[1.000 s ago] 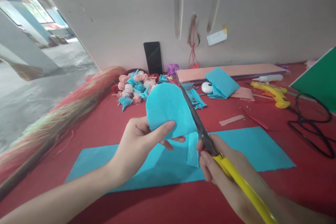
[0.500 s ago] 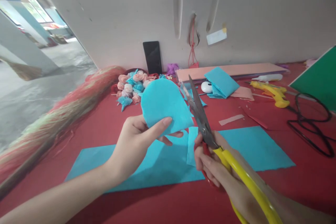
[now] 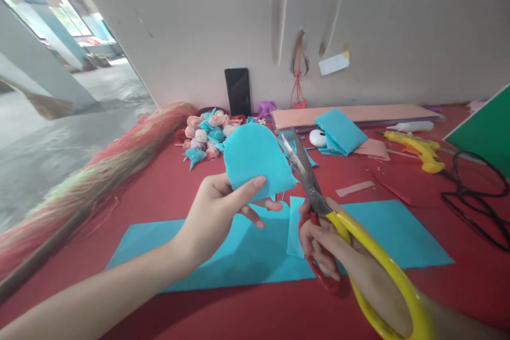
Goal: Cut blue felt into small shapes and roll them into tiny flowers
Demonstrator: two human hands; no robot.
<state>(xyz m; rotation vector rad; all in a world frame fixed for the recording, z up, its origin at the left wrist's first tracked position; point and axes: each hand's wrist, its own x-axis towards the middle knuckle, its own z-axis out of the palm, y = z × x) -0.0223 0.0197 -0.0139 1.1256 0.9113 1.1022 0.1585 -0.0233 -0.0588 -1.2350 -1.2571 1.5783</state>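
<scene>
My left hand (image 3: 223, 207) pinches a blue crepe paper piece (image 3: 257, 156) by its lower edge, thumb in front and fingers behind. The piece has a rounded top and a pointed lower right corner. In my right hand (image 3: 324, 239) is a pair of scissors (image 3: 313, 191) with one yellow and one red handle. Their blades point up and left, slightly parted, close to the piece's right edge. Beneath both hands a long blue crepe sheet (image 3: 159, 244) lies flat, with a smaller blue strip (image 3: 295, 228) on it.
Paper roses (image 3: 207, 133) are heaped at the back left, near a dark phone (image 3: 238, 91) leaning on the wall. Folded blue paper (image 3: 340, 132), a white round case (image 3: 317, 138) and a yellow glue gun (image 3: 418, 150) with a black cord lie right. A fibre bundle (image 3: 119, 154) lines the left edge.
The scissors' blades have closed somewhat and tilted further left. My view has shifted slightly, so the whole scene sits a little lower and to the right.
</scene>
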